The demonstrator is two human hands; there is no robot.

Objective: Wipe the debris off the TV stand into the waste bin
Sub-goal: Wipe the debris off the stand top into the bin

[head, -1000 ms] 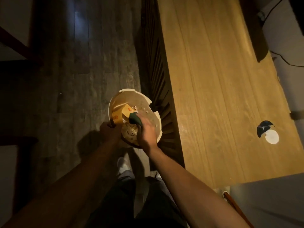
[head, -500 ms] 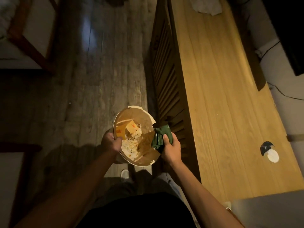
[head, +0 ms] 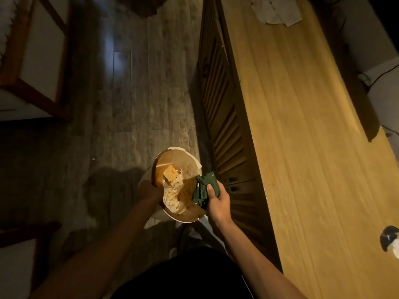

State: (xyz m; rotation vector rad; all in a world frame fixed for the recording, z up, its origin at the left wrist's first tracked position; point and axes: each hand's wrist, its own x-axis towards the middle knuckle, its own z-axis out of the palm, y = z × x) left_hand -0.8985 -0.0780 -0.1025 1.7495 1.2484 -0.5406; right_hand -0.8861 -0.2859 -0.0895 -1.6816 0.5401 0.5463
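Observation:
A round white waste bin (head: 185,156) is held up beside the slatted front of the wooden TV stand (head: 302,130). Paper scraps and a yellow carton (head: 171,176) lie inside it. My left hand (head: 151,190) grips the bin's left rim. My right hand (head: 217,201) holds a crumpled dark green cloth (head: 204,190) at the bin's right rim, close to the stand's front edge. The stand's top is lit and mostly bare near me.
A crumpled pale paper or cloth (head: 278,9) lies at the stand's far end. A black-and-white small object (head: 391,240) sits on the top at the right edge. A cable (head: 382,76) runs behind the stand. A wooden-framed piece of furniture (head: 32,61) stands on the floor at left.
My right hand has come out of the bin with the green cloth and now sits at its right rim. The view has tilted up, showing more of the stand's far end.

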